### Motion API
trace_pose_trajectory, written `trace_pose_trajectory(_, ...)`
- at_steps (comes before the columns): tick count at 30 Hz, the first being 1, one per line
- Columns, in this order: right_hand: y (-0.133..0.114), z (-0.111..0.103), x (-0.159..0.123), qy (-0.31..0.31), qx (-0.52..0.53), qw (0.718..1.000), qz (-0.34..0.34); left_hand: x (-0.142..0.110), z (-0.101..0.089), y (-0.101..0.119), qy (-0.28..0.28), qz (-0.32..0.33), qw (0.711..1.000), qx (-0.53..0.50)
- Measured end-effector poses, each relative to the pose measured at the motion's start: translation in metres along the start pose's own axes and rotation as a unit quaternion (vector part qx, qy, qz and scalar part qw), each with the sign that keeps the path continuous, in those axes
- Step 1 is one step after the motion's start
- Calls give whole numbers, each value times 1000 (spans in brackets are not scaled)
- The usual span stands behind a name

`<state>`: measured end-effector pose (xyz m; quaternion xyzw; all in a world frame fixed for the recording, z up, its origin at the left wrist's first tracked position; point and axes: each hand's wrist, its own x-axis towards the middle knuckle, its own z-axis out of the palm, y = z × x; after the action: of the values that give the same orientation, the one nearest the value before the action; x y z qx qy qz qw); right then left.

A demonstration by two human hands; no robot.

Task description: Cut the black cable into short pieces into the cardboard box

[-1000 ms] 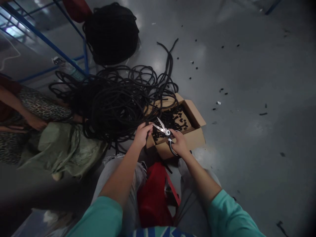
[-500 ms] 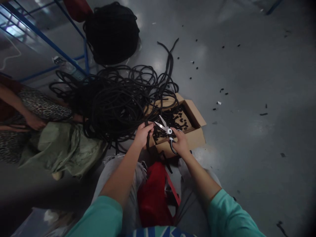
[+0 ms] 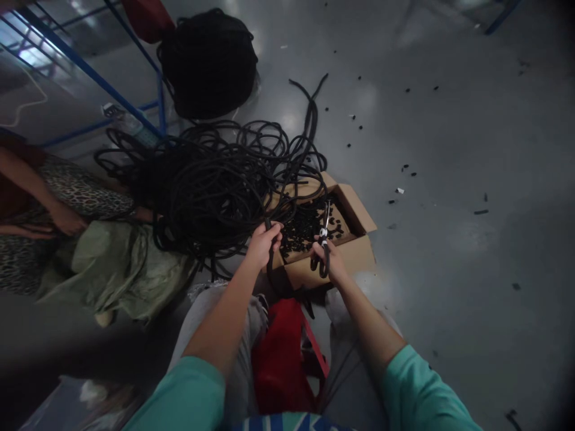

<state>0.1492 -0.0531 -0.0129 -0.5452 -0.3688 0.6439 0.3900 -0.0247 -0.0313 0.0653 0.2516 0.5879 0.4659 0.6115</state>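
Observation:
My left hand is closed around a black cord, which hangs down from it at the near left side of the cardboard box. The fingers of my right hand wrap the dark handles of a pair of scissors. Their blades are together and point away from me over the box. Small cut black pieces lie inside the open cardboard box. Beyond my left hand spreads a loose, tangled pile of black cord.
A large black coil stands at the back near a blue metal frame. At left, a co-worker's hand is close to a green bag. Something red sits between my knees. Black scraps dot the floor.
The scissors have moved right, away from the cord, and turned to point forward. Their blades, spread before, are now together. My left hand keeps hold of the cord.

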Motion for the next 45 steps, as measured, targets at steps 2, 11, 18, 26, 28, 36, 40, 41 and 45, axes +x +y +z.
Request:
trace_pose_trajectory(2,-5,1,-2,-42,93,994,35,0,0,0,2,2,1000,5)
trace_pose_trajectory(11,-2,-5,-2,-94,236,962,95,-4,-4,2,-4,-3,1000,4)
trace_pose_trajectory(18,11,-7,-4,-55,242,963,104,-14,-10,7,-47,-18,999,-3)
trace_pose_trajectory(26,-4,3,-42,-36,276,956,95,-53,-42,39,-51,21,989,-136)
trace_pose_trajectory(28,-7,4,-59,-31,282,954,95,-71,-52,54,-58,38,983,-168)
trace_pose_trajectory(36,-4,0,-125,-43,291,950,103,-149,-71,84,-40,211,963,-166)
trace_pose_trajectory(40,-19,2,-143,-75,267,957,87,-182,-61,77,-61,204,971,-111)
trace_pose_trajectory(41,-25,3,-148,-83,263,958,80,-189,-58,74,-67,187,976,-91)
trace_pose_trajectory(45,-47,8,-172,-121,220,967,40,-210,-48,60,-79,126,989,-16)
